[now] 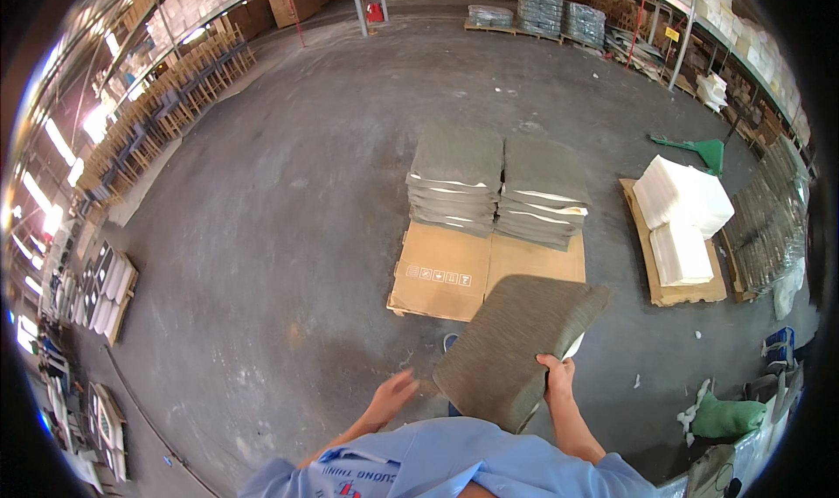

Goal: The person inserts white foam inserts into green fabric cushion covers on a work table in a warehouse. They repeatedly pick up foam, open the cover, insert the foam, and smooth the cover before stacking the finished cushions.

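A grey-brown fabric seat cushion (520, 345) is held tilted in front of my body, with white showing along its right edge. My right hand (558, 377) grips that edge, its thumb on top and the other fingers hidden underneath. Off the cushion's lower left corner, my left hand (393, 397) is open and slightly blurred, holding nothing. Beyond stand two stacks of matching cushions, a left stack (456, 157) and a right stack (546, 170), side by side. They rest on a cardboard-covered pallet (437, 275), whose near part shows bare cardboard.
To the right, white foam blocks (682, 196) sit on a cardboard-topped pallet (699, 295), beside plastic-wrapped stacks (769, 214). A green pallet jack (710, 155) stands behind them. Wooden chair frames (166, 113) line the far left. A green sack (727, 417) lies near right.
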A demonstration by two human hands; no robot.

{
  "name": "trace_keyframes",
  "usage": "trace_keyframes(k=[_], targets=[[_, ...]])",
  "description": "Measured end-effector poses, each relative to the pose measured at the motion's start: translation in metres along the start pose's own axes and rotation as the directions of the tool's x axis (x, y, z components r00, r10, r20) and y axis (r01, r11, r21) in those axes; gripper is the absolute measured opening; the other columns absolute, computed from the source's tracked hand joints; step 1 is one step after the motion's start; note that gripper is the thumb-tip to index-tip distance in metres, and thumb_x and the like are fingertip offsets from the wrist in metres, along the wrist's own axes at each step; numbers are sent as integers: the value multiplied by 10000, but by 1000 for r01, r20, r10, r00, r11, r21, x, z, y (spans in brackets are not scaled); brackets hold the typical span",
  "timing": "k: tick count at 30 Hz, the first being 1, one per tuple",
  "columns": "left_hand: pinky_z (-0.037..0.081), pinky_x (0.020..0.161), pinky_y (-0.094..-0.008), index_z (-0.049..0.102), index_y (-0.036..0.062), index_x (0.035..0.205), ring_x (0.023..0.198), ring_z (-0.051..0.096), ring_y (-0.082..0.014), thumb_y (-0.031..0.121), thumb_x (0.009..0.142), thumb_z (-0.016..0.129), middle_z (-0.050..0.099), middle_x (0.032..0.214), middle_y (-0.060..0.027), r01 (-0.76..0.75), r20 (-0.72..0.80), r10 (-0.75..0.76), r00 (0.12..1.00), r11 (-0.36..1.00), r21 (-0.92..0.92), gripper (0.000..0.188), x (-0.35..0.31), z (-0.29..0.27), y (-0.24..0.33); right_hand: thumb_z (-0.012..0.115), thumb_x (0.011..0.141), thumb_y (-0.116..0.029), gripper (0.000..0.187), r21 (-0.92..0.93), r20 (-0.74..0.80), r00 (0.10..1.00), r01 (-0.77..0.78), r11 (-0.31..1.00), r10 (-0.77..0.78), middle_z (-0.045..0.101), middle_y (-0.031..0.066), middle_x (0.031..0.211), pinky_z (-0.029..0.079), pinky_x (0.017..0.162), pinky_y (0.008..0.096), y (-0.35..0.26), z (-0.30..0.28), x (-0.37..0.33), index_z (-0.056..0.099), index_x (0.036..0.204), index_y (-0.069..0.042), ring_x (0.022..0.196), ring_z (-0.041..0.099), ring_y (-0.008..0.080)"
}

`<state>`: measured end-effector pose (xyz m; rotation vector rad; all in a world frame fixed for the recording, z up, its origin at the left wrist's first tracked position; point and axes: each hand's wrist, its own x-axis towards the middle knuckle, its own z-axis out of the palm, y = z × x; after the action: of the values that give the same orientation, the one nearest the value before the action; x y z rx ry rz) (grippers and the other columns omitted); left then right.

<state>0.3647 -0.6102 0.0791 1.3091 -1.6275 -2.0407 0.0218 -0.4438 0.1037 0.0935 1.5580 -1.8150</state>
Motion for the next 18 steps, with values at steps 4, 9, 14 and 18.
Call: trace_keyframes(k=[4, 9, 14, 18], targets=[[565, 785, -302, 623, -4, 1355, 891, 717, -162, 318, 903, 773, 749, 1107, -135, 306, -433, -336, 836, 942, -140, 574, -35, -83, -32, 738, 711, -25, 630, 119, -272, 955, -91, 989, 121, 636, 208, 1171, 553, 861, 533, 19, 45, 91, 534, 1301, 56, 1008, 655, 390], [550, 725, -309, 654, 28, 1308, 825, 722, -196, 316, 918, 752, 740, 1086, -116, 417, -573, -413, 708, 899, -134, 494, -8, -165, -20, 724, 741, -79, 547, 300, -91, 972, -180, 937, 216, 653, 162, 1144, 550, 887, 516, -13, 125, 220, 570, 1260, -3, 1024, 648, 371], [544, 699, -311, 581, 57, 1384, 817, 718, -206, 241, 978, 689, 725, 1111, -104, 424, -546, -634, 547, 773, -473, 459, 65, -185, 47, 723, 808, -170, 521, 408, 75, 992, -119, 905, 96, 663, 92, 1198, 523, 971, 484, -69, 250, 366, 581, 1301, -79, 1120, 631, 313], [534, 693, -317, 502, 71, 1458, 909, 719, -211, 222, 1009, 646, 716, 1174, -107, 477, -482, -518, 707, 852, -216, 495, 117, -187, 77, 732, 842, -193, 492, 579, 130, 989, -16, 815, -72, 649, 86, 1265, 500, 1032, 479, -119, 373, 473, 587, 1301, -87, 1178, 612, 307]])
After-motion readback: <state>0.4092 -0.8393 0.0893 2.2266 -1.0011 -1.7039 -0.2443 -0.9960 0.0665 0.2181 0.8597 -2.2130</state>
